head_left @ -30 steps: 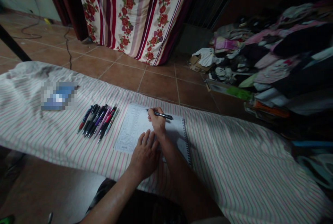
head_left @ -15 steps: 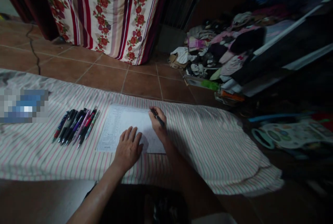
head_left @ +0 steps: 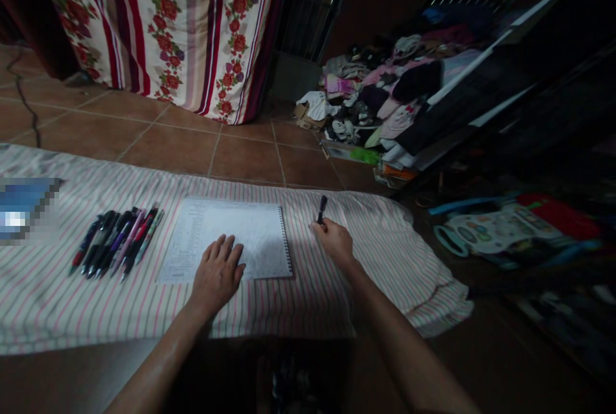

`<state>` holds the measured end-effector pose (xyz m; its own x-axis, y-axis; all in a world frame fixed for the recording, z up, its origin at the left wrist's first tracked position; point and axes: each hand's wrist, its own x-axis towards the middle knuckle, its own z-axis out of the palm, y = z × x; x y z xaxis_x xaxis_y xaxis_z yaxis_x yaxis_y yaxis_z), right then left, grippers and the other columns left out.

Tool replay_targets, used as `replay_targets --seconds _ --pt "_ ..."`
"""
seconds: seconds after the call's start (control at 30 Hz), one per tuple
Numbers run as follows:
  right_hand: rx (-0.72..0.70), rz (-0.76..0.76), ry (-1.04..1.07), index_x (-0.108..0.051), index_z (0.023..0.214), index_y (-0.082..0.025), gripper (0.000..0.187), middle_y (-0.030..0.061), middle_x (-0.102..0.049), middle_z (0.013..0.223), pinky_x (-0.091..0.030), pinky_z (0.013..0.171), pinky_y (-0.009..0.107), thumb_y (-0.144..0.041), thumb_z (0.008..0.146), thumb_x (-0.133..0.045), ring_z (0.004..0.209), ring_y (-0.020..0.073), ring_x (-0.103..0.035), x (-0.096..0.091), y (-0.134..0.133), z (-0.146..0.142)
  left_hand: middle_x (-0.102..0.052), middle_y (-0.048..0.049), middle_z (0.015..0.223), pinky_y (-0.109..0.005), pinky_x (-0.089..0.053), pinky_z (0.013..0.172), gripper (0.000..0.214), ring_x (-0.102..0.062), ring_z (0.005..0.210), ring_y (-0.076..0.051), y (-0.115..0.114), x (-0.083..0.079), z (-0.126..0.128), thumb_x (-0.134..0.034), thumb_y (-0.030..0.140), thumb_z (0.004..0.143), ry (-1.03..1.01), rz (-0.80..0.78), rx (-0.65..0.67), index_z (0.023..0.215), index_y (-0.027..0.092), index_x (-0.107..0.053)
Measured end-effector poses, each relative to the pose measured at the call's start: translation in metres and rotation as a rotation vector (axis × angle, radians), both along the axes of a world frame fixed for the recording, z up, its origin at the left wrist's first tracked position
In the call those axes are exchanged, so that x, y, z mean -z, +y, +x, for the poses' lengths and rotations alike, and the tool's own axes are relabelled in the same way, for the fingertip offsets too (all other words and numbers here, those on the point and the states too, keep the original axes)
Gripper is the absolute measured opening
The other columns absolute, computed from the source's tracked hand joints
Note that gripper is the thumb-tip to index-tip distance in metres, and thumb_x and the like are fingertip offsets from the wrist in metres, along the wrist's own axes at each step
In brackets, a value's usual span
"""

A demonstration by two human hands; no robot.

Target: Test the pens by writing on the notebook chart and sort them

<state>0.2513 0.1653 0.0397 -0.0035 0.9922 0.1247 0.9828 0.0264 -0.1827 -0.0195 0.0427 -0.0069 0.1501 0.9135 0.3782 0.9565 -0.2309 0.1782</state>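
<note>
Currently, right grip (head_left: 335, 239): closed on a dark pen (head_left: 322, 210), thumb and fingers pinching its near part, nothing else held; whether it touches the cloth I cannot tell.
Left grip (head_left: 219, 273): palm down, fingers slightly parted, laid on the lower part of the page and grasping nothing.
Steadying the page: light, even pressure from the flat palm should stop it sliding without creasing the paper.
Handling the pen: a relaxed pinch seems best, with the writing end clear of the striped cloth (head_left: 385, 241) to avoid marking it.
Pen: slim, black, angled upward, just right of the notebook; which end writes is too small to tell.
Spiral notebook (head_left: 255, 221): flat on the cloth-covered bench, pale page, coil along its right edge, tiny unreadable print down its left side.
</note>
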Motion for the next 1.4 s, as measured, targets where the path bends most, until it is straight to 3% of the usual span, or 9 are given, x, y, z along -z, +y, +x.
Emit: replay_targets --seconds 0.13,0.37,0.97,1.4 --pt "0.02 -0.137 -0.102 -0.064 0.076 -0.019 0.039 0.007 -0.068 0.078 -0.032 0.056 0.024 -0.05 0.082 -0.041 0.076 0.019 -0.061 -0.009 0.003 0.012 -0.054 -0.0159 0.124 -0.046 -0.037 0.096 0.034 -0.041 0.121 -0.031 0.0 0.0 0.0 -0.045 0.028 0.083 -0.009 0.0 -0.006 0.113 0.014 -0.055" --pt "0.027 -0.352 -0.091 -0.066 0.076 -0.018 0.041 0.0059 -0.068 0.07 -0.033 0.055 0.023 -0.052 0.081 -0.043 0.073 0.0176 -0.062 -0.002 0.001 0.013 -0.055 -0.0142 0.123 -0.047 -0.038 0.095 0.032 -0.042 0.12 -0.03 0.0 -0.001 0.0 -0.046 0.028 0.083 -0.031 0.014 -0.005 0.112 0.017 -0.055" --pt "-0.004 -0.335 -0.125 -0.068 0.079 -0.015 0.042 0.0107 -0.069 0.084 -0.037 0.063 0.024 -0.051 0.08 -0.048 0.083 0.0201 -0.063 0.016 0.009 0.014 -0.054 -0.0161 0.123 -0.046 -0.036 0.096 0.033 -0.041 0.12 -0.031 0.0 -0.004 0.001 -0.045 0.027 0.083 -0.013 -0.015 -0.008 0.112 0.014 -0.055" --pt "-0.031 -0.418 -0.038 -0.065 0.062 -0.015 0.046 0.0075 -0.065 0.054 -0.04 0.06 0.025 -0.051 0.081 -0.044 0.055 0.0173 -0.061 0.003 0.008 0.006 -0.049 -0.0157 0.126 -0.051 -0.032 0.097 0.03 -0.039 0.122 -0.03 -0.003 -0.004 0.001 -0.046 0.023 0.083 -0.11 -0.039 -0.028 0.112 0.017 -0.051"
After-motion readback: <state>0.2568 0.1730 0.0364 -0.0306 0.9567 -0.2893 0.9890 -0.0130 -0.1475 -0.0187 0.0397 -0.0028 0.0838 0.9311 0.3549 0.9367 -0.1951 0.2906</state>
